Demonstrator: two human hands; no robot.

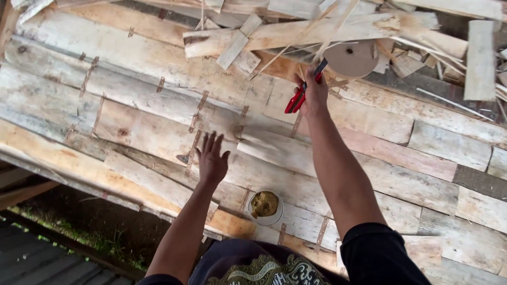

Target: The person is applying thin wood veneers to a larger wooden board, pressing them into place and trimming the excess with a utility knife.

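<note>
No packages, labels, signs or screens appear anywhere among the wooden boards in view.

The red-handled tool, pliers or cutters by the look of it, is gripped in the right hand far out across the surface. Its two red handles splay downward and to the left of the fist, while the dark metal head points up towards a round brown wooden disc just beyond it. The tool sits tilted, just above the pale planks
</note>
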